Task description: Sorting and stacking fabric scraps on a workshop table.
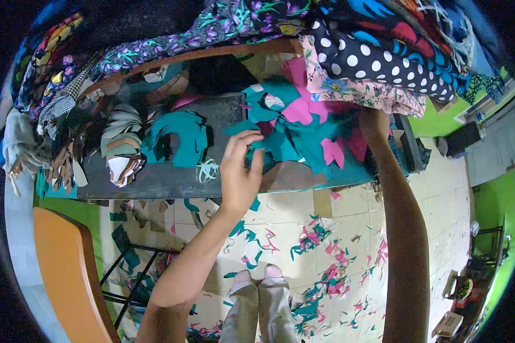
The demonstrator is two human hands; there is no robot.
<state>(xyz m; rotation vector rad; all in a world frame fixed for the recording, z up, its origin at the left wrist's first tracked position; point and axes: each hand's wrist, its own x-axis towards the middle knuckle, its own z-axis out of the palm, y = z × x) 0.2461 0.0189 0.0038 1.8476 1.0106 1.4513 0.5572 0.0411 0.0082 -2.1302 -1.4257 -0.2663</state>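
Observation:
My left hand (241, 171) is over the work table, its fingers bent and its thumb apart from them. The fingertips meet the left edge of a loose heap of teal fabric scraps (286, 143); no piece shows clearly gripped. Pink fabric scraps (333, 151) are mixed into this heap. My right hand (374, 127) reaches to the heap's right end, beneath an overhanging pink floral cloth (377, 98). That cloth and shadow hide its fingers. Left of my left hand lie a stack of curved teal cut pieces (183, 134) and a small tangle of pale strips (208, 170).
A fanned stack of grey, brown and white pieces (123, 140) lies on the dark table (160, 186). Folded polka-dot fabric (383, 60) and other prints hang over the shelf above. An orange chair back (68, 274) stands at lower left. Scraps litter the tiled floor (349, 228).

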